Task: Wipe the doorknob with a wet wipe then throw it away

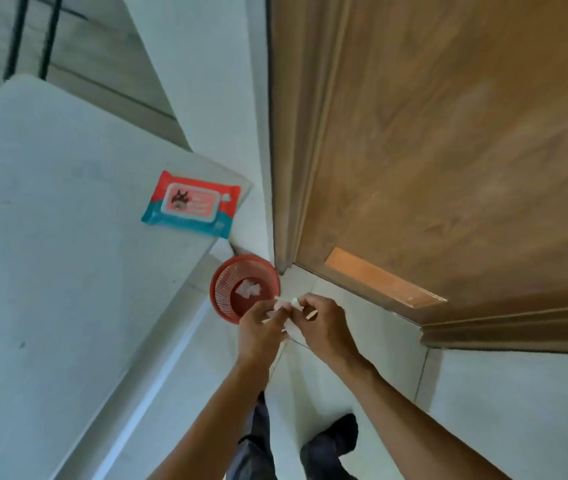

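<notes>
My left hand point(261, 330) and my right hand point(324, 323) are held together in front of me, both pinching a small white wet wipe point(287, 306) between their fingertips. Just beyond them on the floor stands a red mesh waste basket point(227, 278) with crumpled white wipes inside. A red and teal pack of wet wipes point(191, 204) lies near the corner of the white table point(50, 237) at left. The wooden door point(449, 150) fills the upper right; no doorknob shows in view.
The wooden door frame point(296, 133) runs down to the floor beside the basket. White floor tiles point(362, 341) lie below my hands. My dark shoe point(331, 441) and trouser leg show at the bottom. Black chair or table legs point(33, 32) stand at upper left.
</notes>
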A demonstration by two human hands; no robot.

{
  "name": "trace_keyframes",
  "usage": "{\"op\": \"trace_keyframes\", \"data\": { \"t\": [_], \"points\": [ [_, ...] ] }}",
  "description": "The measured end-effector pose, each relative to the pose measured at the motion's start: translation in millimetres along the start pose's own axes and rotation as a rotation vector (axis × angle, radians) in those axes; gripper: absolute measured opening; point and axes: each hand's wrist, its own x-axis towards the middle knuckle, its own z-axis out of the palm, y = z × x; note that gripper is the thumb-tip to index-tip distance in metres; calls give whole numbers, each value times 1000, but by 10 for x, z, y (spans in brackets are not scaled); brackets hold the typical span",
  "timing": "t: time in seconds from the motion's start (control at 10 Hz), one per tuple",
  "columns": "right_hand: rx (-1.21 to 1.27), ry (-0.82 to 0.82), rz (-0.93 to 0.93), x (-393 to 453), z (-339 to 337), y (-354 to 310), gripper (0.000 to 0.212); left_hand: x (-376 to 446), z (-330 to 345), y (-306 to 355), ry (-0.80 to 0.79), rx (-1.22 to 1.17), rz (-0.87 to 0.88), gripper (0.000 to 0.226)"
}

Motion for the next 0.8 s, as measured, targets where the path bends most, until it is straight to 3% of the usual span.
{"op": "trace_keyframes", "data": {
  "t": [0.2,0.3,0.5,0.7,0.8],
  "points": [
    [-15,-34,46,749,910,303,25,874,-360,-289,179,152,69,11],
    [-62,-46,52,1056,1238,552,31,1304,-457,-539,189,218,33,20],
    [-183,-67,124,1318,1574,1119,42,1808,-654,-1090,48,468,-53,61],
    [-160,-110,207,1155,1556,1335,33,1846,-755,-1217,28,463,29,18],
    [-83,7,194,1112,1426,1152,23,1772,-675,-1027,59,426,119,14]
  ]
}}
